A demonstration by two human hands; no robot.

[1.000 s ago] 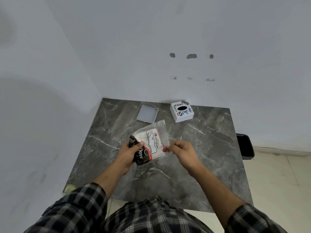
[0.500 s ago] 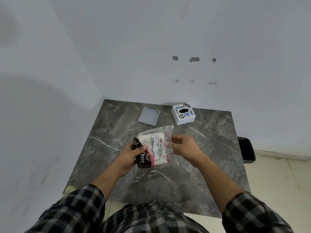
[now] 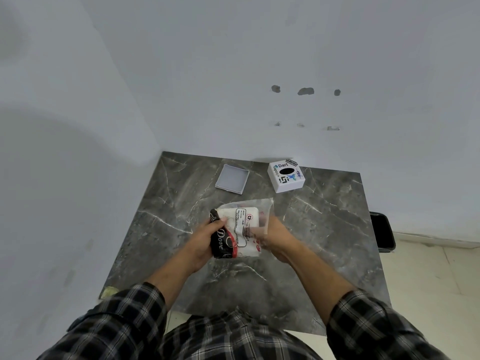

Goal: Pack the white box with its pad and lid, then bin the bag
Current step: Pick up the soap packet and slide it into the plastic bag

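Holding the bag (image 3: 244,229) over the table (image 3: 324,229), my left hand (image 3: 205,245) grips its dark end and my right hand (image 3: 275,237) pinches its clear side. At twelve o'clock sit the box (image 3: 285,176) and lid (image 3: 232,179).

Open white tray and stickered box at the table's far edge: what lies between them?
Nothing. In the head view, only bare marble table separates the open white tray from the stickered box.
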